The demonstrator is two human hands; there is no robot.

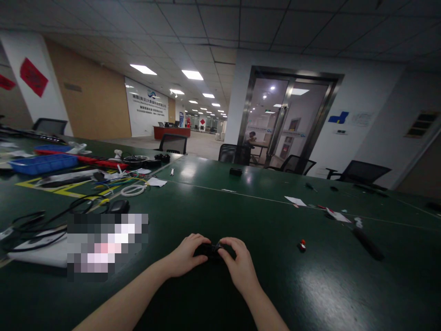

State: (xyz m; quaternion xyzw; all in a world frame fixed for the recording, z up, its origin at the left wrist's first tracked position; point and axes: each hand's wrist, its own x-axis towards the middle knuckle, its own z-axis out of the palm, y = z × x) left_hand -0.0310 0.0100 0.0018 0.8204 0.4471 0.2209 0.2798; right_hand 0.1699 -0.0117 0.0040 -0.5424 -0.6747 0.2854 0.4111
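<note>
Both my hands meet low over the green table (186, 211), around a small black object (214, 248) whose kind I cannot make out. My left hand (189, 256) pinches its left side between thumb and fingers. On its other side, my right hand (237, 259) grips it with thumb and index finger. The fingers cover much of the object. A small red, white and black piece (302, 245) lies apart, to the right of my right hand.
At the left are tangled black cables (65, 211), a coil of white tubing (133, 190) and a blue tray (44, 163). A black box (236, 172) sits farther back. On the right lie papers (337, 215) and a long dark object (368, 243). Chairs (234, 154) line the far edge.
</note>
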